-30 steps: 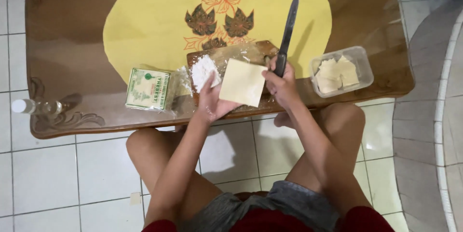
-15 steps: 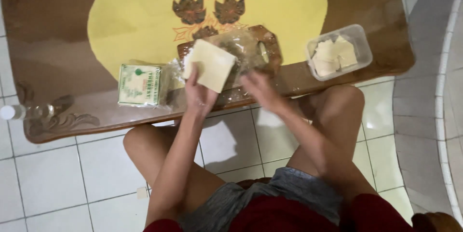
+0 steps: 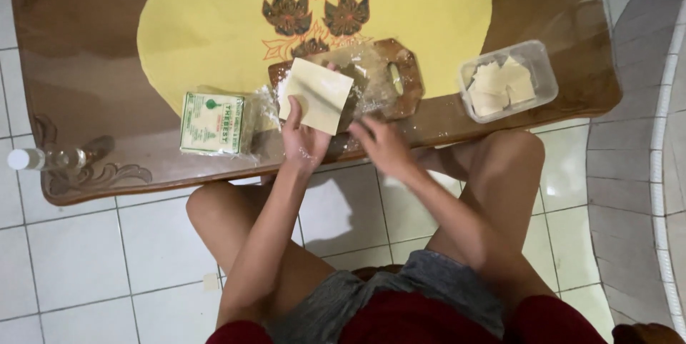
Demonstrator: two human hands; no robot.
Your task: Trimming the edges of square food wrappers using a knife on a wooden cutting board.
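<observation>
The left hand (image 3: 304, 140) holds a pale, square sheet of thin dough (image 3: 315, 95) up by its near-left corner, thumb across the face and fingers (image 3: 293, 112) behind, so the sheet hangs in the air just above the left end of the brown wooden cutting board (image 3: 400, 80). The board lies at the near edge of the wooden worktop (image 3: 86, 65), partly on a round yellow mat (image 3: 214, 15) printed with dark leaves. The sheet looks light and limp: it keeps its square only because it is gripped near a corner, and it would likely fold, stretch or tear under a hard pinch, so a flat, gentle hold along one edge with support beneath suits it best. It seems dusted with flour, which should keep it from sticking. The right hand (image 3: 382, 145) is blurred just right of the left hand, near the worktop's edge; its fingers look loosely spread and hold nothing that can be seen. Left of the sheet lies a green-and-white packet (image 3: 212, 122), its clear wrapper open. Well to the right stands a clear plastic tub (image 3: 543, 62) with more pale pieces inside. A clear bottle with a white cap (image 3: 25, 159) lies at the far left.
</observation>
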